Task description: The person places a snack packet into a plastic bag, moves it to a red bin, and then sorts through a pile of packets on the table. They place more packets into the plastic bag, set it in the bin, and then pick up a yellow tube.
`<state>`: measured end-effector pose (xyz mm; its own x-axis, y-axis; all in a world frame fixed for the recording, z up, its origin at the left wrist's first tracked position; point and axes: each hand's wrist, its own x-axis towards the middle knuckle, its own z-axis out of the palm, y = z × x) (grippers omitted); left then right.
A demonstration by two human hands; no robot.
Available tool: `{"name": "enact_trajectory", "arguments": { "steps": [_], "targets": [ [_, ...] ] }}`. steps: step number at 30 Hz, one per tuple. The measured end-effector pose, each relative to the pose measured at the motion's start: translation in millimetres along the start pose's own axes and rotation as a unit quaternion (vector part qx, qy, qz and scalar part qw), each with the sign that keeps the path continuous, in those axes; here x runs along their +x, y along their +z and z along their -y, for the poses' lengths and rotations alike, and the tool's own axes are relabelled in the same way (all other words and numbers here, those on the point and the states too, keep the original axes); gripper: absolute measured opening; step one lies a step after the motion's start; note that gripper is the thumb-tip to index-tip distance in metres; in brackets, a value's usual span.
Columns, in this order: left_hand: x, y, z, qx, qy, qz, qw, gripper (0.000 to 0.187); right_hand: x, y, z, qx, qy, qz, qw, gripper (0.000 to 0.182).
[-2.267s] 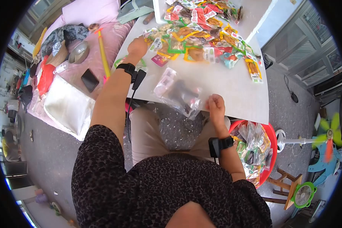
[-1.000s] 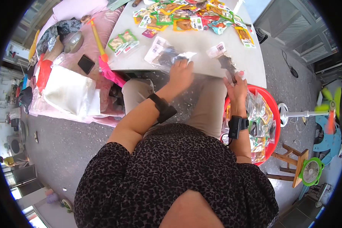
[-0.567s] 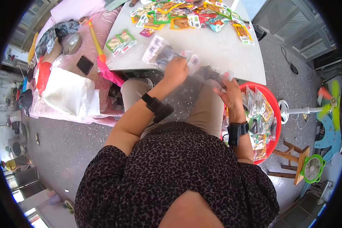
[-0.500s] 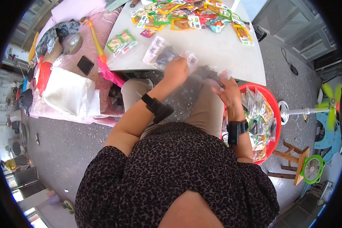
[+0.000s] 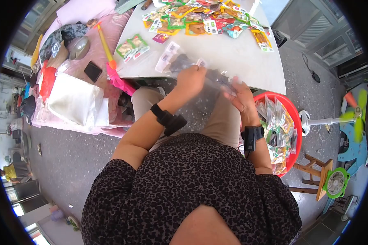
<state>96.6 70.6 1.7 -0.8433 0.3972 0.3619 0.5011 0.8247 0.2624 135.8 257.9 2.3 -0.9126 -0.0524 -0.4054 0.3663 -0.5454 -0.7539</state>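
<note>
My left hand [image 5: 191, 83] is closed on a clear plastic bag [image 5: 208, 87] over the front edge of the white table. My right hand [image 5: 242, 97] pinches the bag's other side with thumb and fingers. Dark packed contents [image 5: 216, 76] show between my hands, blurred by motion. Just beyond my left hand lies a dark packet [image 5: 180, 63] in clear wrapping, partly hidden by my fingers. Beside it is a pale strip with printed barcodes [image 5: 167, 56]. A green-and-white snack packet [image 5: 133, 48] rests farther left on the table.
Many colourful snack packets [image 5: 200, 18] are heaped at the back of the white table [image 5: 249, 65]. Against my right side stands a red tub [image 5: 299, 130] of filled clear bags. The pink-covered bed [image 5: 104, 45] is at left, a wooden stool [image 5: 321, 179] at right.
My right hand has shifted slightly left, closer to my left hand. The dark contents between them have moved a little. My left hand stays closed in nearly the same spot.
</note>
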Motion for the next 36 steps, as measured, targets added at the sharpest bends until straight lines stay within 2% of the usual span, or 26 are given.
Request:
{"name": "enact_trajectory", "arguments": {
  "steps": [4,8,11,14,16,18,19,21,22,23,24,26,28,30,31,33,34,36],
  "targets": [
    [3,-2,-4,0.004,0.004,-0.015,1.0,0.01,25,21,-19,0.055,0.008,0.043,0.998,0.018],
    [7,-8,-4,-0.006,0.003,-0.024,1.0,0.012,53,46,-36,0.129,-0.021,0.133,0.982,0.018],
    [6,-11,-3,-0.004,0.002,-0.049,0.999,0.015,30,64,-13,0.023,0.023,0.218,0.975,0.015],
    [2,-13,-2,-0.019,0.028,-0.051,0.998,0.015,36,60,-6,-0.216,0.074,0.159,0.961,0.015],
    [1,-10,-2,-0.024,0.047,-0.053,0.997,0.014,70,36,-36,-0.359,-0.162,0.203,0.897,0.016],
    [2,-6,0,-0.012,0.063,-0.065,0.996,0.011,94,28,-64,-0.299,-0.279,0.216,0.886,0.016],
    [3,-5,1,-0.011,0.067,-0.062,0.996,0.01,101,39,-78,-0.173,-0.28,0.21,0.921,0.016],
    [6,-3,5,-0.007,0.077,-0.054,0.996,0.009,112,46,-86,-0.142,-0.351,0.204,0.903,0.016],
    [7,-1,8,-0.007,0.07,-0.067,0.995,0.008,117,48,-84,-0.237,-0.42,0.206,0.851,0.016],
    [6,2,11,-0.006,0.064,-0.079,0.995,0.008,118,46,-83,-0.376,-0.446,0.212,0.784,0.016],
    [6,4,13,-0.006,0.057,-0.091,0.994,0.008,116,47,-78,-0.495,-0.478,0.215,0.693,0.017],
    [1,4,15,-0.005,0.063,-0.105,0.992,0.008,94,53,-47,-0.769,-0.416,0.212,0.436,0.018],
    [-6,5,16,-0.009,0.067,-0.13,0.989,0.009,99,39,-52,-0.594,-0.315,0.249,0.697,0.016],
    [-18,11,16,-0.023,0.071,-0.165,0.983,0.01,98,30,-58,-0.397,-0.186,0.219,0.872,0.013],
    [-22,15,18,-0.021,0.076,-0.164,0.983,0.011,91,30,-61,-0.306,-0.121,0.178,0.927,0.011],
    [-31,22,23,-0.017,0.088,-0.162,0.983,0.013,91,26,-67,-0.309,-0.196,0.18,0.913,0.009],
    [-33,22,25,-0.016,0.078,-0.165,0.983,0.012,96,20,-74,-0.4,-0.328,0.22,0.827,0.008],
    [-35,23,27,-0.015,0.059,-0.172,0.983,0.011,100,20,-77,-0.398,-0.378,0.211,0.809,0.007]
  ]
}}
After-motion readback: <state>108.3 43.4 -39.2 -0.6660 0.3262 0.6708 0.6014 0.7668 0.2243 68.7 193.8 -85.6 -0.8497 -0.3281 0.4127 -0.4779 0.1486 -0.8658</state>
